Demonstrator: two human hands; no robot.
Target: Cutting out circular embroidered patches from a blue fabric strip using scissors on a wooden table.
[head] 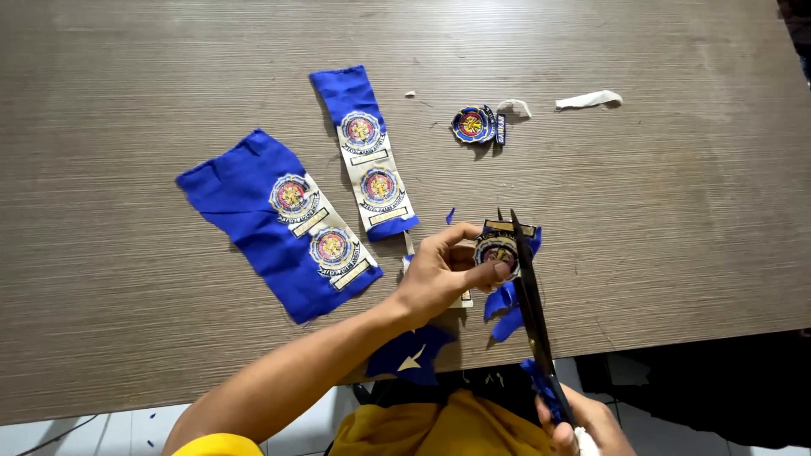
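Yellow cloth (456,431) across your lap fills the bottom edge as your right hand (583,426) clenches the handles of a pair of long black scissors (530,295), their blades running up and away from you beside a round embroidered badge (497,250). Your left hand (443,272) grasps that badge, thumb pressed on its lower face and fingers curled behind it, holding it just above the near edge of the wooden table (659,211). Blue fabric trimmings (504,308) hang from the badge below your thumb. Judging from the blades' line, you do best to keep them close against the stitched border and to turn the badge with your left hand rather than swing the scissors, so the cut follows the curve. Keep your thumb tip back from the blade, since it sits just beside the metal. Short snips near the pivot should give you more control than long closes at the tips. To your left lie a wide blue strip (253,219) bearing two uncut badges and a narrow blue strip (365,152) bearing two more; a finished cut badge (475,124) rests farther off, near white backing scraps (589,100).
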